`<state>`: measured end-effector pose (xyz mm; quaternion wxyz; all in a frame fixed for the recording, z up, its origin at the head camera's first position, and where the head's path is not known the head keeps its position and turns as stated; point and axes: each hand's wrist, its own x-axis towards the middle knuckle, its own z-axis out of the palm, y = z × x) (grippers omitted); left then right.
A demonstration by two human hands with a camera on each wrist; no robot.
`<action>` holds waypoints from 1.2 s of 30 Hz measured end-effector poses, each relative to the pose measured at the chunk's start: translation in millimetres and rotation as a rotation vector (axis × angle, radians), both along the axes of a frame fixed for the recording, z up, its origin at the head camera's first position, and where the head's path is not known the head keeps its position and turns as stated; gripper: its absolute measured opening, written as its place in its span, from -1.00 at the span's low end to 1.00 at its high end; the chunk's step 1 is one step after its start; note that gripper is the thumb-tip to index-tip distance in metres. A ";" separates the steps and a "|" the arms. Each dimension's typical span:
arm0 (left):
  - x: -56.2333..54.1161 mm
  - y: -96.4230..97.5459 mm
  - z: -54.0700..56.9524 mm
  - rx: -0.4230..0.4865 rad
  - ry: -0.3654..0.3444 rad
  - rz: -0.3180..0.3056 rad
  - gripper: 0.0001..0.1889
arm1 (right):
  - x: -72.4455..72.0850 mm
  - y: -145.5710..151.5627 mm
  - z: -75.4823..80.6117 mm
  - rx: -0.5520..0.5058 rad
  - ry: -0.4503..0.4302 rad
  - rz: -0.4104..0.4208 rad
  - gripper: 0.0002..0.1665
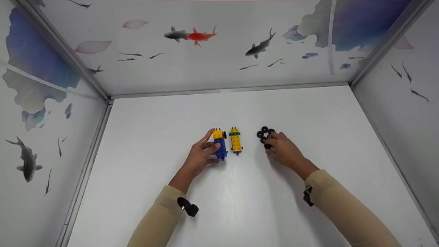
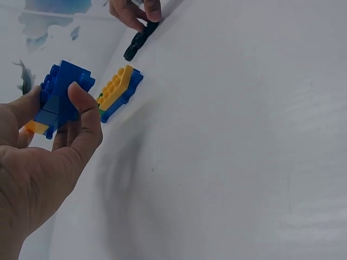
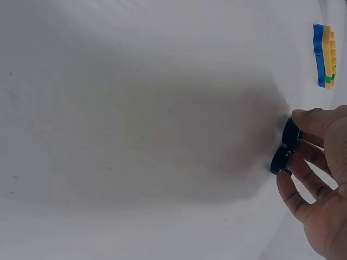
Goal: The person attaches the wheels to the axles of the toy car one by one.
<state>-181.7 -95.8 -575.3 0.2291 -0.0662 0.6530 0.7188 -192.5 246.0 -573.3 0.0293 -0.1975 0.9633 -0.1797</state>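
Note:
My left hand (image 1: 198,157) holds a blue and yellow building-block toy car (image 1: 220,146) off the table, thumb on one side and fingers on the other. One black wheel (image 1: 224,134) sits on the car's far right side. Right beside it stands a second block base, yellow on blue with a green strip (image 1: 236,141), with no hand on it. At the cluster of black toy wheels (image 1: 264,129), my right hand (image 1: 285,150) pinches a black wheel (image 3: 291,131). Another wheel (image 3: 280,159) lies against its fingers in the right wrist view.
A white tabletop (image 1: 240,199) lies under everything. Printed panels with fish and lotus shapes wall it in at the back (image 1: 219,61), left (image 1: 51,137) and right (image 1: 394,113). Both wrists carry black straps.

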 end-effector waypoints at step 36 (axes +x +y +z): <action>0.6 1.0 0.0 0.024 -0.007 0.005 -0.19 | 0.5 -15.0 14.4 -0.124 -0.018 -0.038 -0.60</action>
